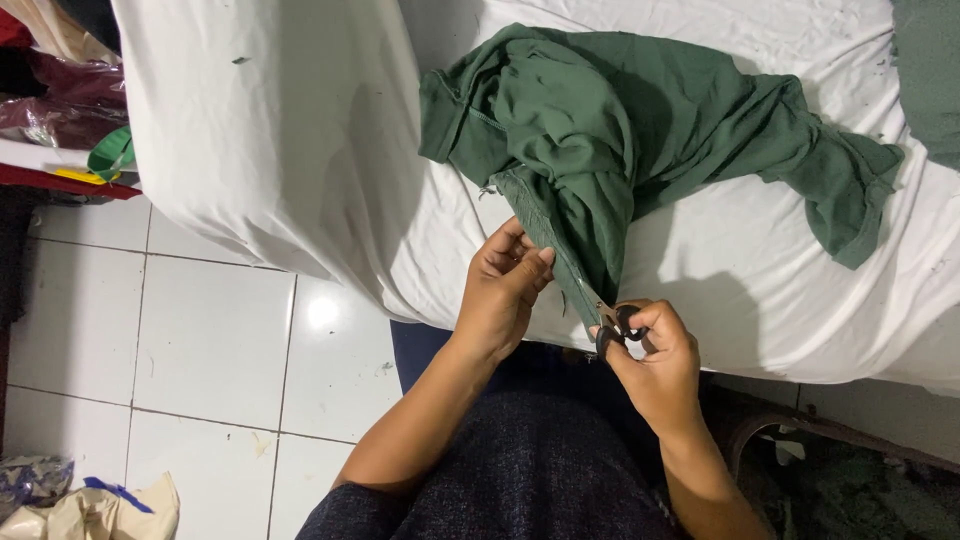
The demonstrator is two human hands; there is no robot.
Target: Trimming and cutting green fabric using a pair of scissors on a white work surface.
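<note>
A crumpled dark green garment [640,120] lies on a white sheet [300,150] that covers a bed. One edge of the garment hangs down toward me. My left hand [505,290] pinches that hanging edge from the left. My right hand [655,355] grips small black-handled scissors [615,328] at the lower end of the same edge. The blades are mostly hidden behind the fabric and my fingers.
Another green cloth [930,70] lies at the top right corner of the bed. White floor tiles [200,340] spread at left. Bags and a green roll [110,152] sit at the upper left, crumpled bags [90,505] at the lower left.
</note>
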